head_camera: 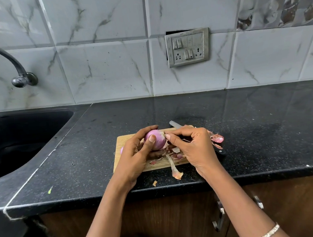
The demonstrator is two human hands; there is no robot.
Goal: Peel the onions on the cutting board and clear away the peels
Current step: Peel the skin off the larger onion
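My left hand [136, 154] grips a pink, mostly peeled onion [158, 140] just above the wooden cutting board [121, 140]. My right hand [190, 147] pinches a bit of skin at the onion's right end with thumb and forefinger. A second onion [121, 150] peeks out behind my left hand at the board's left side. Loose peels [174, 154] lie on the board under my hands. A long strip of peel [175, 170] hangs over the board's front edge, and more peels [217, 138] lie to the right on the counter.
A knife lies behind my right hand, its blade tip [174, 124] at the board's back and its black handle [220, 151] to the right. A small scrap of peel [154, 183] sits near the black counter's front edge. A dark sink [21, 137] and a tap [15, 70] are at left.
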